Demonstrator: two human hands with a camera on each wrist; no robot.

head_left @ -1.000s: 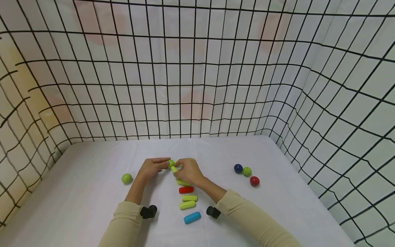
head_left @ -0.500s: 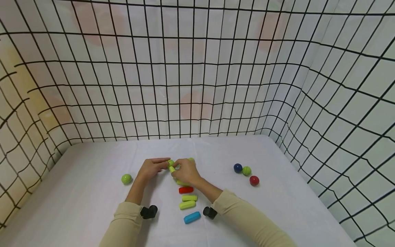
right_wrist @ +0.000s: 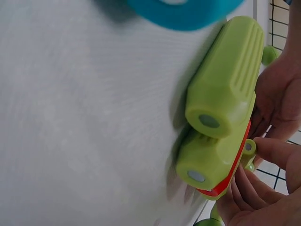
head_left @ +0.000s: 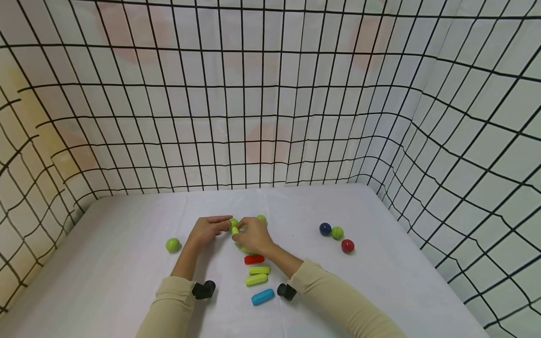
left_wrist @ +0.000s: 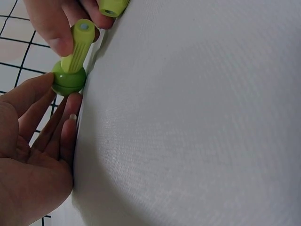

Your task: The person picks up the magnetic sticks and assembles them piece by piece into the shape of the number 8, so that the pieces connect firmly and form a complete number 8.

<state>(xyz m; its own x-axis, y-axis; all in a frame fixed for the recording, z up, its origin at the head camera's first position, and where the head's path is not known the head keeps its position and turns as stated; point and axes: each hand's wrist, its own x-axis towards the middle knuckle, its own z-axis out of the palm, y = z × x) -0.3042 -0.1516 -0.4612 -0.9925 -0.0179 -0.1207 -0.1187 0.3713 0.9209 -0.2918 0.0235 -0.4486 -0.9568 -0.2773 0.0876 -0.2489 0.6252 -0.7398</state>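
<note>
My left hand holds a green ball between its fingertips on the table. With thumb and fingers, my right hand pinches a yellow-green magnetic stick, whose far end touches the ball. A grey magnet shows in the stick's near end. Below the hands lie a red stick, two more yellow-green sticks and a blue stick. Another yellow-green stick is partly hidden by my right hand. Just behind that hand a green ball shows in part.
A lone green ball lies to the left. On the right are a dark blue ball, a green ball and a red ball. Black netting stands around the back and sides of the white table.
My right hand has shifted slightly left with the stick, which now stands more in line with the ball. My left hand has stayed in place at the ball.
</note>
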